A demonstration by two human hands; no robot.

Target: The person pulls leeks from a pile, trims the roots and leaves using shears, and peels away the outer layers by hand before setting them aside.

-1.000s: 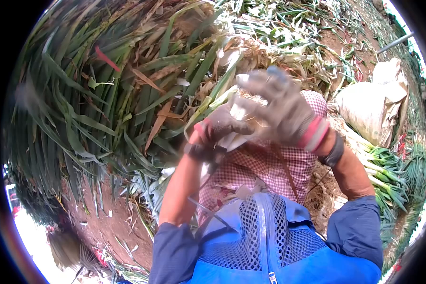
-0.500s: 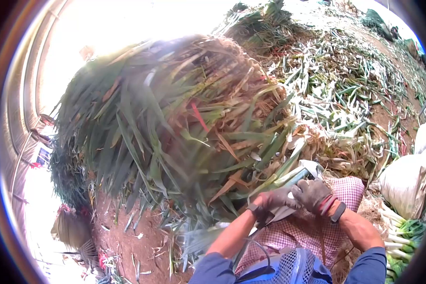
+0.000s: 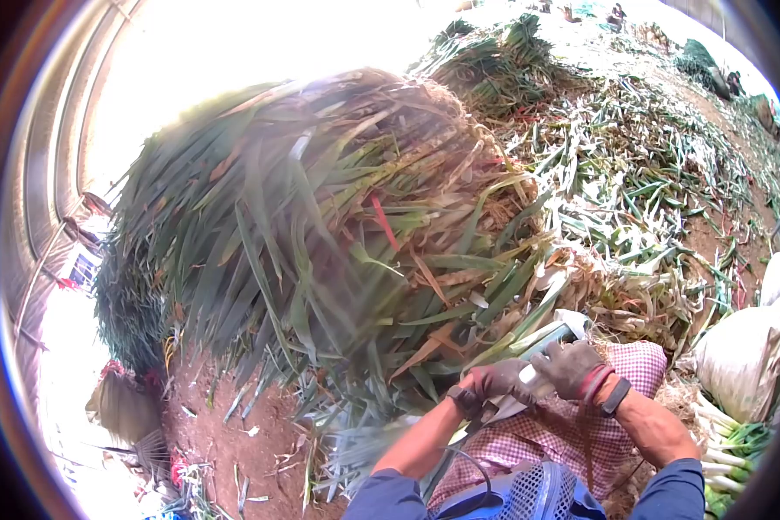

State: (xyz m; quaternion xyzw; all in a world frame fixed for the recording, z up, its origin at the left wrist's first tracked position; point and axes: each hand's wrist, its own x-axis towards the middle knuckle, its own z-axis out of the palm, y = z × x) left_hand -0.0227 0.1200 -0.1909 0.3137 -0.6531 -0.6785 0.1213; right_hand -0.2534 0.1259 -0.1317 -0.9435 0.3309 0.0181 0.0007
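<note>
Both my hands wear dark gloves and are close together above my checked lap cloth (image 3: pixel 620 368). My left hand (image 3: pixel 497 381) is closed around a leek (image 3: pixel 533 375), whose white stalk shows between the two hands. Curled over the other side of that stalk is my right hand (image 3: pixel 569 369), fingers bent onto it. Pale strips of leaf hang below the left hand. Just beyond the hands, a cut leafy stalk (image 3: pixel 572 325) lies at the edge of the big heap of leeks (image 3: pixel 321 234).
Trimmed leeks (image 3: pixel 726 451) lie at my right, below a white sack (image 3: pixel 744 342). Leaf scraps (image 3: pixel 633 191) cover the ground ahead. Another bundle of leeks (image 3: pixel 494 61) stands farther back. Bare soil (image 3: pixel 234 442) shows at left, near a brownish bundle (image 3: pixel 126 407).
The white stalk shows more plainly between my hands, which have drawn slightly apart. The whole view has shifted a little, so the heap sits lower and farther right.
</note>
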